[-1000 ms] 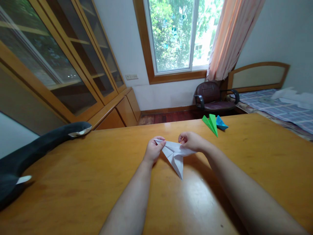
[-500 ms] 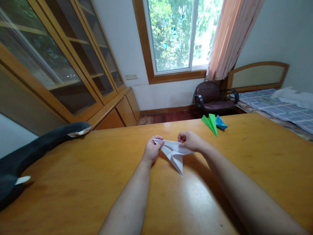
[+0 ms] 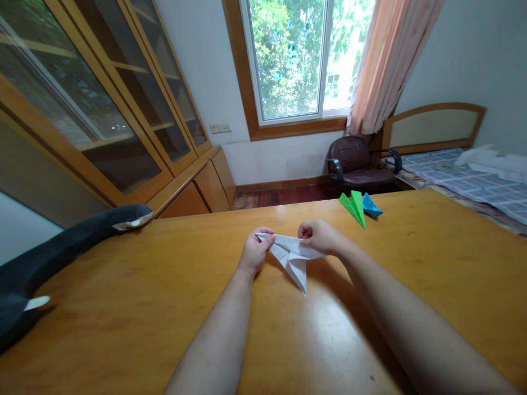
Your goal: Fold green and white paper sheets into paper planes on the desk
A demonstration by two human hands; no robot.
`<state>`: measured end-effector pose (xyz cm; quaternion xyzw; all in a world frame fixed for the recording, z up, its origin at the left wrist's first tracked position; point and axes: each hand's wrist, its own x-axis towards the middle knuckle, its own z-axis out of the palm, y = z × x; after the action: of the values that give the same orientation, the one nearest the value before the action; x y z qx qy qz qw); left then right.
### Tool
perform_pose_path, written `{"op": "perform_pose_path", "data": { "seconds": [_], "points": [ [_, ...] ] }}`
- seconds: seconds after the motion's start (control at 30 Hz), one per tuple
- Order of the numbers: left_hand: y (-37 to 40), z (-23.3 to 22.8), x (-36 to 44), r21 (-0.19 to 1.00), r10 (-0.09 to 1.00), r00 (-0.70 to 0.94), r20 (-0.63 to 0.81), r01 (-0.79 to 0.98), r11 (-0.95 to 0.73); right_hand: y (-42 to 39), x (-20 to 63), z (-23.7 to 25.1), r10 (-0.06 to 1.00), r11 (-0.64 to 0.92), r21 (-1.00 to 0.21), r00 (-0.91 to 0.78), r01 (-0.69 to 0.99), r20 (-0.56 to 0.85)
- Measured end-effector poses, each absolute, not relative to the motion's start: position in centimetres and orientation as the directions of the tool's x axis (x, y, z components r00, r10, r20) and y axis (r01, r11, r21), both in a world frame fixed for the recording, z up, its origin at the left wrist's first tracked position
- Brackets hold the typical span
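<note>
While sweeping from the left edge of the frame: lying along the table's (image 3: pixel 123 307) left rim, a dark plush toy (image 3: pixel 61 252), well apart from everything else. Standing behind it at upper left, a glass-fronted wooden cabinet (image 3: pixel 102 109).

Moving to mid-frame: gripping the left tip of a folded white paper plane (image 3: pixel 294 258), the left hand (image 3: pixel 256 253), fingers curled shut around that corner. Pinching the opposite wing just right of centre, the right hand (image 3: pixel 319 237), likewise closed on the paper. Being held between both hands just above the table, wings stretching left to right from one hand to the other, long axis running from the far folded edge down toward the lower middle of the frame, nose pointing back at the wearer. Sitting about equally near to both hands, each holding one wing end, with the pointed nose hanging free below and between them.

Continuing right: resting on the table toward the upper right, near its far edge, a green paper plane (image 3: pixel 354 207) touching a blue one (image 3: pixel 371 206), both apart from the hands. Beyond, a dark chair (image 3: pixel 356 164) under the window (image 3: pixel 296 55), then a bed (image 3: pixel 473 181) at far right.
</note>
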<state>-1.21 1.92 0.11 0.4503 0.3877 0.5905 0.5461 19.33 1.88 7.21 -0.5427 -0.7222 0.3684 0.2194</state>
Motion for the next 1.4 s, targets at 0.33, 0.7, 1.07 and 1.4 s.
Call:
{"op": "perform_pose_path", "data": {
  "seconds": [0.33,0.7,1.07,1.4],
  "points": [
    [1.9,0.2,-1.2,0.958,0.994,0.000,0.109,-0.268,-0.105,2.0,19.3,7.3,0.948,0.107,-0.772,-0.298,0.626,-0.110],
    [1.8,0.3,-1.2,0.958,0.994,0.016,0.107,-0.269,-0.099,2.4,19.7,6.6,0.943,0.112,-0.784,-0.314,0.611,-0.110],
    [2.3,0.4,-1.0,0.935,0.982,-0.137,0.130,-0.313,-0.168,3.1,19.9,5.5,0.950,0.017,-0.801,-0.258,0.598,-0.173],
    [2.4,0.9,-0.7,0.919,0.958,-0.256,0.130,-0.332,-0.214,3.2,20.0,5.3,0.946,-0.019,-0.809,-0.252,0.587,-0.205]
  ]
}}
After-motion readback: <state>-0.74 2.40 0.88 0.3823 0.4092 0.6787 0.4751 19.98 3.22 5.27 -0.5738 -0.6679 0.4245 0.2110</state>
